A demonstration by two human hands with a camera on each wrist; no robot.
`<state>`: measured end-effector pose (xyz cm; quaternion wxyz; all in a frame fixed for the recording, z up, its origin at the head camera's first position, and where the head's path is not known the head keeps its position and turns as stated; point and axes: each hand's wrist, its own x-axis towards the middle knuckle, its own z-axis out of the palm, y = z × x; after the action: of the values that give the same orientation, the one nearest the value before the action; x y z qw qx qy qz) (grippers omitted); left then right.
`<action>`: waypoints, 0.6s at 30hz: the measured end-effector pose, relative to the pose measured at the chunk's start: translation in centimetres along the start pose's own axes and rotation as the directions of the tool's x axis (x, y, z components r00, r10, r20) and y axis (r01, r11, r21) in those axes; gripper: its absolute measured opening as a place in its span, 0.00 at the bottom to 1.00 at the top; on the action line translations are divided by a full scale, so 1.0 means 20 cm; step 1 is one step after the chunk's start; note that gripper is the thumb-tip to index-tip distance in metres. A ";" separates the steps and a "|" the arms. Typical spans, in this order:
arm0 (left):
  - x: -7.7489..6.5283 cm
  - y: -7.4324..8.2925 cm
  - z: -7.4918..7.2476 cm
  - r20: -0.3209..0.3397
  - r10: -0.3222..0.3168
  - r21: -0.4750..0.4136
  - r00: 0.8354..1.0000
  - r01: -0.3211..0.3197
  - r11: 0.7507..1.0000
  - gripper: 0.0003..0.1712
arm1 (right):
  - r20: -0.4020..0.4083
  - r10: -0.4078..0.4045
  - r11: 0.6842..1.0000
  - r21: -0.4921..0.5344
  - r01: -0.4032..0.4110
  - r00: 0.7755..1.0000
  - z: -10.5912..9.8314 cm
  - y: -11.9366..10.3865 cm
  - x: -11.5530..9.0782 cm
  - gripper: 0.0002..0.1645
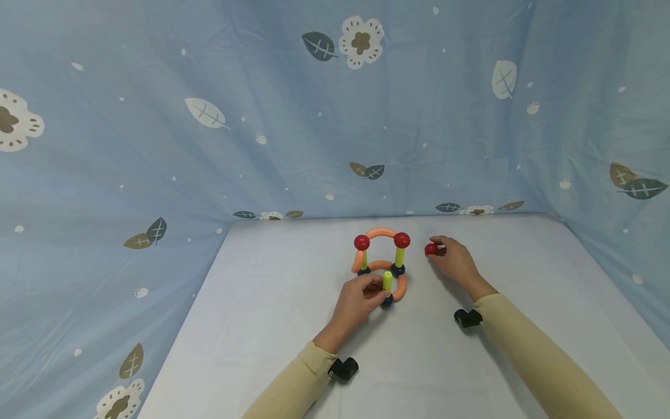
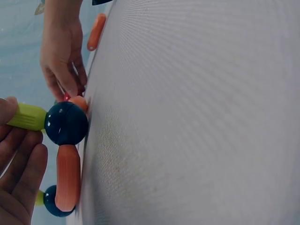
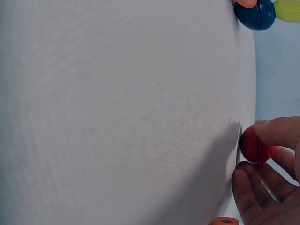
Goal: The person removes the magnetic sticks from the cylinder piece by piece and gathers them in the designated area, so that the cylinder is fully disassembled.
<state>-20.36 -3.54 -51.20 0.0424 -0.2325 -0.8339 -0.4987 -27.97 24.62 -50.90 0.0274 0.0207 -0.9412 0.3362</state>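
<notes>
One red ball is pinched between thumb and fingers of the right hand, which is partly closed. It is held near the far edge of the bench; whether it is lifted clear of the surface cannot be told. A yellow-green rod is gripped by the left hand, its thumb and fingers closed about it. The rod's long axis is set upright, its lower end seated on a dark blue ball, its top uncovered. From that top, the red ball is placed toward the bench's right edge and somewhat nearer the far edge, with a gap between. On the frame's far side, two matching rods are capped by red balls.
</notes>
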 end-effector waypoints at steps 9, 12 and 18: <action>-0.01 0.00 0.00 -0.005 -0.002 0.003 1.000 0.002 1.000 0.11 | -0.004 0.016 1.000 0.020 -0.016 1.000 -0.01 0.01 -0.03 0.32; -0.01 0.01 0.00 -0.004 0.001 -0.005 1.000 -0.001 1.000 0.11 | -0.014 0.011 1.000 0.026 -0.011 1.000 -0.02 0.00 -0.05 0.32; 0.00 0.00 0.00 -0.005 -0.001 -0.003 1.000 0.001 1.000 0.11 | -0.034 0.005 1.000 0.031 -0.004 0.999 -0.04 -0.01 -0.09 0.31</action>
<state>-20.26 -3.53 -51.22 0.0439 -0.2311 -0.8332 -0.5004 -26.14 24.96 -50.24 0.0423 0.0132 -0.9353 0.3512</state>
